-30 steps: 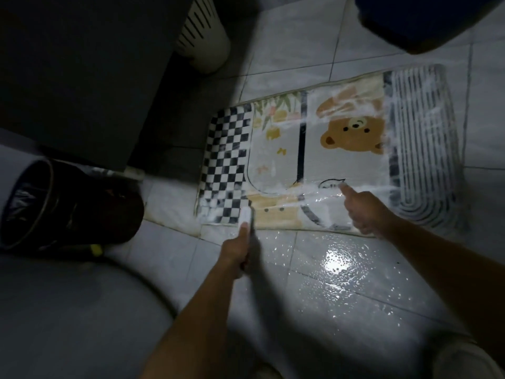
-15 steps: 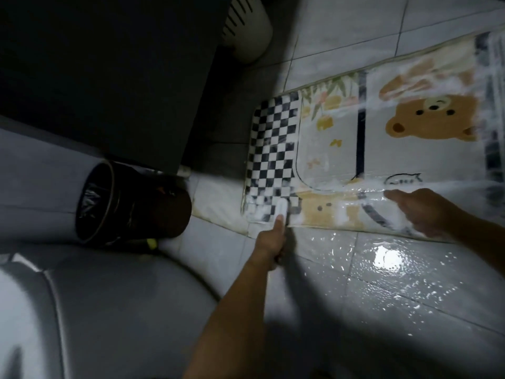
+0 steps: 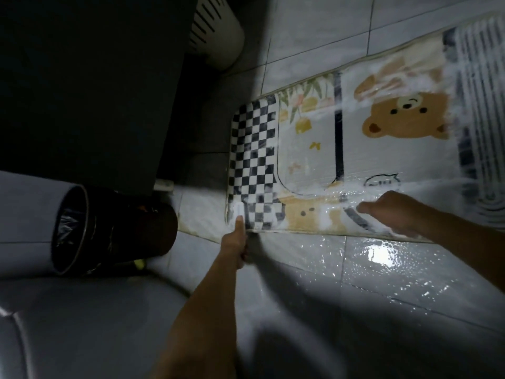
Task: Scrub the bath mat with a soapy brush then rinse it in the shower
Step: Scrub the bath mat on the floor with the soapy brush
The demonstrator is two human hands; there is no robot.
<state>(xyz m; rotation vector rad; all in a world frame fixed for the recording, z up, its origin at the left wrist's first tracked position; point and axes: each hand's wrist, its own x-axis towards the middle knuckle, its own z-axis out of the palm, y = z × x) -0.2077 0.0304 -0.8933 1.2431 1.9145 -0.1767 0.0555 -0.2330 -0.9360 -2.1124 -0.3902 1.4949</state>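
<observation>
Bath mat [image 3: 306, 149], on floor [image 3: 300, 283]: mostly lathered; scrubbing apparently at near-left corner, rinse outstanding. Left hand [image 3: 235, 246] grips brush [image 3: 240, 212]; right hand [image 3: 396, 212] flat, pressing mat.

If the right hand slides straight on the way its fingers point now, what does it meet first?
Probably the white brush that the left hand grips on the checkered corner of the soapy bear-print bath mat. The right hand points leftward along the mat's near edge; only wet mat lies between.
</observation>
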